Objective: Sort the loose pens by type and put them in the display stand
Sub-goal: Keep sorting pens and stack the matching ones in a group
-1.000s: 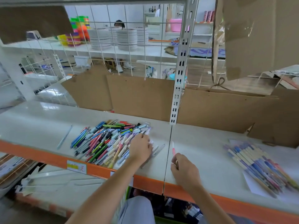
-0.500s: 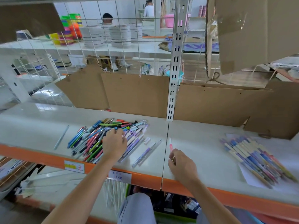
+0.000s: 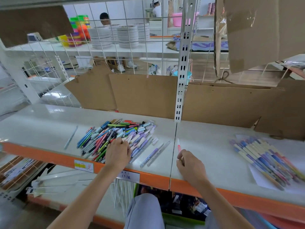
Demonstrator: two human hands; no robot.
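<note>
A loose pile of mixed pens (image 3: 105,136) in green, blue, pink and purple lies on the white shelf (image 3: 41,126). My left hand (image 3: 118,153) rests on the pile's near right part, and its fingertips pinch a pale pen (image 3: 129,140). Two purple pens (image 3: 155,153) lie apart, just right of the pile. My right hand (image 3: 189,164) sits on the shelf right of the seam and holds a pink and white pen (image 3: 178,145) that points away from me. A sorted row of purple and cream pens (image 3: 264,159) lies on paper at the far right.
A single pale blue pen (image 3: 71,137) lies alone left of the pile. Cardboard sheets (image 3: 143,95) stand along the shelf's back behind a white slotted upright (image 3: 180,90). The shelf has an orange front edge (image 3: 49,157) with price labels. People stand behind the wire grid.
My left hand has moved from the pile's right edge leftwards onto its middle, uncovering the two purple pens. My right hand has stayed put with the pink pen.
</note>
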